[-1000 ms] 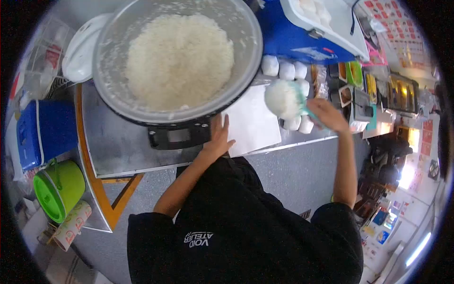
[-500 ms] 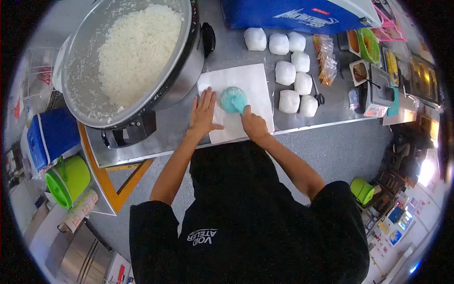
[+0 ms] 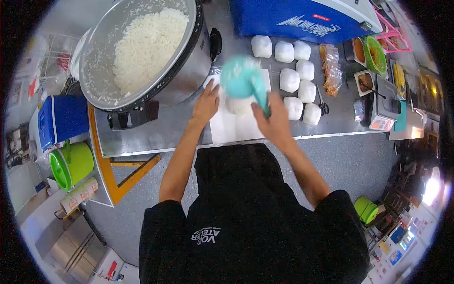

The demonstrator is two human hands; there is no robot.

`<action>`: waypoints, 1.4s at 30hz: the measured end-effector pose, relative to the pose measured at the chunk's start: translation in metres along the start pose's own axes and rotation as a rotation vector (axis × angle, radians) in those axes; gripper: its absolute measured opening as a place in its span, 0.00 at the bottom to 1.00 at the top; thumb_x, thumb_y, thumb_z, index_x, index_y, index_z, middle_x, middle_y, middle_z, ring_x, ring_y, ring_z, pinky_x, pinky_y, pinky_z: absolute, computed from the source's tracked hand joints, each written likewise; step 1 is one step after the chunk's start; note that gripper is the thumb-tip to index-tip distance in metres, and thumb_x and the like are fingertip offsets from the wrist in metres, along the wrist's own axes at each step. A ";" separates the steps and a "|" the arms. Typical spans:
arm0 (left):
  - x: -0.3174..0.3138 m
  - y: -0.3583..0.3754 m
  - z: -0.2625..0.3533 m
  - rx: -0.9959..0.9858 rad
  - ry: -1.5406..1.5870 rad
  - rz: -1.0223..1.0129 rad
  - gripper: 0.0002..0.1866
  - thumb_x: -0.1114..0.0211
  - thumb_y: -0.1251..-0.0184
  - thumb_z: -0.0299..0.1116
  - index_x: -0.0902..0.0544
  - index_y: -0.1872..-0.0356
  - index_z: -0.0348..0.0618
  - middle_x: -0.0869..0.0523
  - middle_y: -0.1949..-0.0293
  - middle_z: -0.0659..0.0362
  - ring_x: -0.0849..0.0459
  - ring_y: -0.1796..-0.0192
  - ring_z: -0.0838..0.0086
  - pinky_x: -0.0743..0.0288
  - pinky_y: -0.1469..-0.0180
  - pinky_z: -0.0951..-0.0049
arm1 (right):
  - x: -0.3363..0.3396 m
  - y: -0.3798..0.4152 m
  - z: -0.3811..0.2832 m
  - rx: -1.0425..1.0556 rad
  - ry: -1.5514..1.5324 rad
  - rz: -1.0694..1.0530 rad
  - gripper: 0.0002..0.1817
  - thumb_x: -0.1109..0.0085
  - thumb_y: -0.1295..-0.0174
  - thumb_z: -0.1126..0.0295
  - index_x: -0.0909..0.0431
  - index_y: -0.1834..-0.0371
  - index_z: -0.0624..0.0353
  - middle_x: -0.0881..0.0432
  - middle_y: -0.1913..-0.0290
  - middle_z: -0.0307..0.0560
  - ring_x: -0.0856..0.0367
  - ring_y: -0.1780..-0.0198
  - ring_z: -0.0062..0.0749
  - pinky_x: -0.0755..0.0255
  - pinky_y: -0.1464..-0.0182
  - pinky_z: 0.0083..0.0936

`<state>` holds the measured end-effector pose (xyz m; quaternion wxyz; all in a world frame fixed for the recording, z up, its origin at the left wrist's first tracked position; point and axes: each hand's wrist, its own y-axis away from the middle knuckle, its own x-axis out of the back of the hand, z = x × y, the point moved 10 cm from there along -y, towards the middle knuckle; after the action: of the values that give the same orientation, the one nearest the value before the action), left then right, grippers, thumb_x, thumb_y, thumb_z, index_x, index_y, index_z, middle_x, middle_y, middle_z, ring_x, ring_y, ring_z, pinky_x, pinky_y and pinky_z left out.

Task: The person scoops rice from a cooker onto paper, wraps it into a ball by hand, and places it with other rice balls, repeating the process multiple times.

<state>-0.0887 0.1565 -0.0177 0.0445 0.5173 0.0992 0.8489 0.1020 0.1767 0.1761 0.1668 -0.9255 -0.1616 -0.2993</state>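
My right hand (image 3: 274, 118) is closed around the handle of a teal rice scoop (image 3: 240, 78), which is raised and blurred by motion. Under it, a small mound of white rice (image 3: 238, 106) rests on a sheet of white paper (image 3: 224, 131). At the paper's left edge lies my left hand (image 3: 207, 103), its fingers extended and nothing held in it. Up and to the left stands a large pot (image 3: 187, 83) with cooked rice (image 3: 146, 49) inside. The scoop's bowl partly covers the mound and the paper's upper part.
Several white wrapped bundles (image 3: 290, 80) sit right of the paper, beside scissors (image 3: 324, 106) and small orange packets (image 3: 332, 71). A blue cooler box (image 3: 302, 21) stands behind. Sauce containers (image 3: 364, 84) are farther right. The counter's front edge (image 3: 331, 137) runs close to my body.
My right hand has lifted the scoop off the paper and up, uncovering the rice mound. My left hand stays at the paper's left edge. The whole view has shifted slightly.
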 end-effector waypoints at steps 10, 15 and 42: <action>-0.017 -0.033 -0.009 -0.003 -0.052 0.233 0.08 0.39 0.34 0.27 0.17 0.57 0.37 0.18 0.56 0.51 0.15 0.54 0.55 0.18 0.52 0.59 | -0.013 -0.160 -0.194 0.592 0.305 -0.081 0.20 0.35 0.45 0.68 0.19 0.47 0.57 0.17 0.58 0.51 0.16 0.54 0.47 0.22 0.54 0.39; -0.015 -0.016 -0.005 -0.085 0.050 0.464 0.06 0.38 0.36 0.24 0.16 0.60 0.36 0.21 0.62 0.53 0.18 0.58 0.58 0.19 0.56 0.61 | -0.038 -0.172 -0.203 0.714 0.168 -0.105 0.15 0.36 0.40 0.66 0.18 0.51 0.59 0.15 0.57 0.50 0.14 0.58 0.45 0.20 0.53 0.35; -0.012 -0.007 0.002 -0.213 0.143 0.485 0.11 0.37 0.43 0.19 0.17 0.57 0.35 0.19 0.57 0.53 0.19 0.55 0.57 0.21 0.53 0.60 | -0.202 -0.093 0.139 0.135 0.249 -0.525 0.09 0.37 0.44 0.69 0.20 0.61 0.56 0.18 0.60 0.52 0.20 0.51 0.49 0.28 0.44 0.44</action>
<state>-0.0818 0.1615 -0.0288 -0.1130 0.4573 -0.1145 0.8747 -0.0214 0.2759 -0.0334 0.1634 -0.7950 -0.3931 -0.4321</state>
